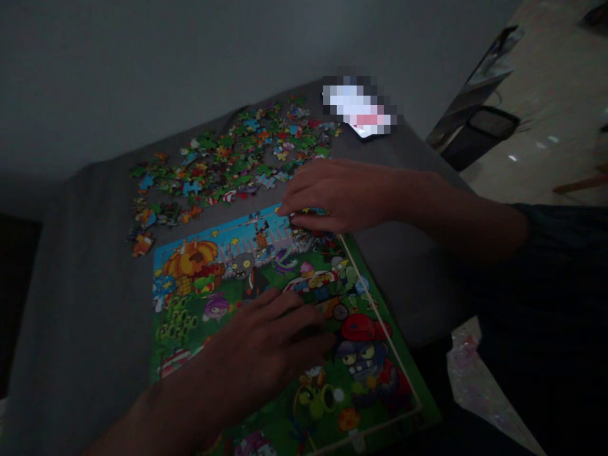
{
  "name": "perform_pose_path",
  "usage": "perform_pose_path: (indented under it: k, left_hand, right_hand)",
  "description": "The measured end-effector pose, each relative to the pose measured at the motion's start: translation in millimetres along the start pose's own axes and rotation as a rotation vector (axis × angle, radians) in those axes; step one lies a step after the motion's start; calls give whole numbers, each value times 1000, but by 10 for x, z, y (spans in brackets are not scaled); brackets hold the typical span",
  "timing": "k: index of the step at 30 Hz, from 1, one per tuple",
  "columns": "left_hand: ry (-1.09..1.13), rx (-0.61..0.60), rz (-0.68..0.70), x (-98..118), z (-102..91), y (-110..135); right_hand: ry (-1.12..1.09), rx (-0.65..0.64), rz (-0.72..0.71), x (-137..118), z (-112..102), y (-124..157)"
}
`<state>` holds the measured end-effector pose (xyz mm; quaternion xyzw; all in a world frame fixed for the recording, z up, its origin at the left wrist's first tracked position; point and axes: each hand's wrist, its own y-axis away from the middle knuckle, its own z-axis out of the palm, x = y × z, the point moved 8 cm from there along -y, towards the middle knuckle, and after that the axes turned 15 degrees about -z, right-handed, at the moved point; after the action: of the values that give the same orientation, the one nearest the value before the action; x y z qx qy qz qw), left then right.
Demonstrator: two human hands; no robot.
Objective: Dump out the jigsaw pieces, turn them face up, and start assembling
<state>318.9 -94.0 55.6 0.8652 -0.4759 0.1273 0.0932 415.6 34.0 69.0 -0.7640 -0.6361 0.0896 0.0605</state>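
Note:
A puzzle board (pixel 218 237) with bright cartoon figures lies on the grey cloth surface, framed by a thin pale line near its edge. Across its middle rests my left hand (pixel 280 335), fingers apart and reaching to the right, covering part of the picture. My right hand (pixel 332 193) is at the board's upper right corner, its thumb and fingers drawn together and pointing left. Whatever lies between those fingertips is hidden. Behind the board spreads a heap of loose jigsaw pieces (pixel 221 161), several of them close to my right fingertips.
A lit phone (pixel 358 111), partly blurred out, lies at the back right of the grey surface (pixel 90 253). A pale wall (pixel 166 63) rises behind it. Beyond the right edge are a shiny floor (pixel 546 95) and a dark object with a loop-shaped frame (pixel 494 123).

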Motion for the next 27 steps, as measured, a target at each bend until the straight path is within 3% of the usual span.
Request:
perform_pose_path:
  k: [12, 15, 19, 23, 25, 27]
  left_hand:
    - [27, 9, -11, -26, 2, 4]
    - [51, 40, -32, -70, -104, 14]
    - [-41, 113, -55, -224, -387, 120]
    - [-163, 273, -179, -716, -870, 360]
    - [-236, 406, -371, -1166, -1152, 556]
    - [-300, 524, -658, -1704, -1365, 828]
  right_hand:
    - [-7, -37, 43, 8, 5, -4]
    - [-23, -32, 46, 2, 2, -1]
    - [-46, 12, 6, -28, -36, -1]
    - [-46, 99, -31, -33, -83, 8]
    - [-42, 142, -57, -42, -95, 8]
    - [-45, 181, -65, -42, -97, 8]
